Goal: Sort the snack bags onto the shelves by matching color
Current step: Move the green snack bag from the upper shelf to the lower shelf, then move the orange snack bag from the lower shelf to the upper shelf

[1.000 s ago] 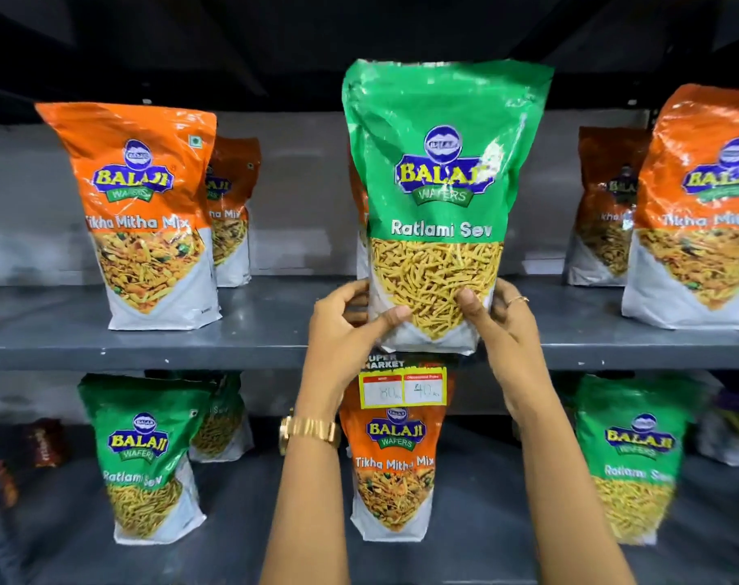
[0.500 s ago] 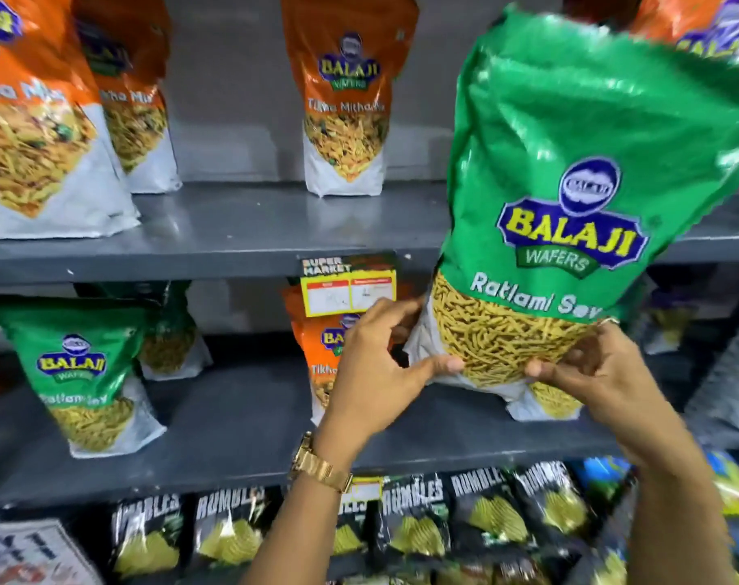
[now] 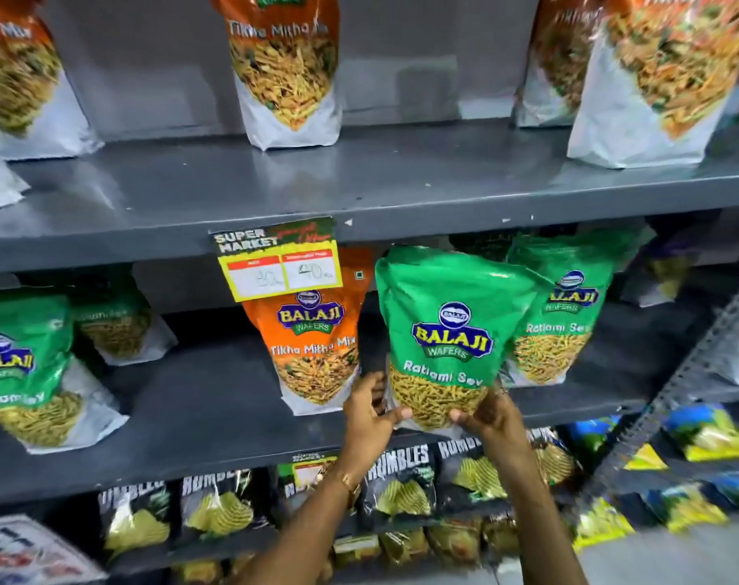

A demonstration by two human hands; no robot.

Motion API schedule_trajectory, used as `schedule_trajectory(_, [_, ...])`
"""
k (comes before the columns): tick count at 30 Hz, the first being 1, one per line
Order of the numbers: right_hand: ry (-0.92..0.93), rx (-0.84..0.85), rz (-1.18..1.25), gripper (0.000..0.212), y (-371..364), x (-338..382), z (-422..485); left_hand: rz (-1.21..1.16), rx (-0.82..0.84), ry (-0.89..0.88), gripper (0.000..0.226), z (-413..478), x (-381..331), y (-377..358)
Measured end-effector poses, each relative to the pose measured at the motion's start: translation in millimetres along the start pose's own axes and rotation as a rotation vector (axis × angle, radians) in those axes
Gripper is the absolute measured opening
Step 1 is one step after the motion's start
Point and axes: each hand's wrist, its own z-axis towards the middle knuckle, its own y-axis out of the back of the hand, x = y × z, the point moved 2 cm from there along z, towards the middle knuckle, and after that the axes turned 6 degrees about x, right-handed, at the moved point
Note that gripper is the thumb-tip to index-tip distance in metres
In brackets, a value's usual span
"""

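Observation:
Both hands hold a green Ratlami Sev bag (image 3: pixel 448 331) by its bottom corners, upright at the front of the middle shelf (image 3: pixel 215 424). My left hand (image 3: pixel 369 415) grips its lower left, my right hand (image 3: pixel 490 420) its lower right. An orange Tikha Mitha Mix bag (image 3: pixel 317 348) stands just left of it on the same shelf. Another green bag (image 3: pixel 566 323) stands behind it to the right, and green bags (image 3: pixel 25 365) stand at the left. The upper shelf (image 3: pixel 359 183) carries orange bags (image 3: pixel 287 73).
A yellow supermarket price tag (image 3: pixel 281 263) hangs from the upper shelf edge. Black Rumbles chip bags (image 3: pixel 215 504) fill the lowest shelf. Blue and yellow packets (image 3: pixel 705 432) sit on a neighbouring rack at the right, behind a perforated grey upright (image 3: pixel 671 394).
The green bag came down from the upper shelf to the middle shelf, moving with both hands. The view tilted downward, so the lowest shelf now shows.

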Motion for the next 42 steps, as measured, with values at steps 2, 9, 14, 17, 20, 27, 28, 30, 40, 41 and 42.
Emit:
schedule_trajectory(2, [-0.024, 0.014, -0.038, 0.033, -1.7, -12.9, 14.9, 0.015, -0.008, 0.008, 0.058, 7.7, 5.9, -4.2])
schedule_trajectory(9, [-0.092, 0.010, -0.118, 0.058, -4.3, -41.5, 69.8, 0.103, -0.067, -0.014, 0.061, 43.5, 17.0, -12.2])
schedule_trajectory(14, [-0.094, -0.056, -0.125, 0.063, -5.9, -54.9, 78.3, 0.198, -0.077, -0.057, 0.065, 46.1, 26.4, -10.7])
schedule_trajectory(17, [-0.078, -0.268, -0.126, 0.065, -16.7, -60.9, 55.5, 0.180, -0.231, -0.135, 0.040, 13.0, 28.2, 7.8])
schedule_trajectory(20, [-0.041, -0.494, -0.136, 0.025, -47.8, -54.6, 11.0, 0.104, -0.451, -0.193, 0.028, -18.0, 32.8, 36.3])
schedule_trajectory(27, [-0.022, 0.067, -0.211, 0.062, -137.6, -55.2, 38.7, 0.047, -0.450, 0.011, 0.108, 5.6, 44.9, 98.3])
schedule_trajectory(28, [-0.031, 0.094, -0.220, 0.070, -146.2, -52.3, 49.3, 0.006, -0.370, 0.006, 0.110, 12.8, 45.7, 103.0])
schedule_trajectory(30, [-0.030, 0.122, -0.197, 0.071, -160.6, -49.1, 66.2, -0.062, -0.249, 0.013, 0.092, 21.1, 49.0, 110.6])
schedule_trajectory(40, [0.003, 0.187, -0.170, 0.035, -183.3, -48.6, 54.9, -0.040, -0.265, 0.029, 0.068, -21.3, 53.0, 142.8])
schedule_trajectory(41, [0.019, 0.216, -0.198, 0.038, -186.4, -45.6, 47.6, -0.077, -0.278, 0.045, 0.074, -30.9, 51.5, 149.5])
schedule_trajectory(42, [0.041, 0.246, -0.232, 0.043, -189.7, -41.7, 39.3, -0.116, -0.290, 0.056, 0.077, -41.2, 49.8, 156.0])
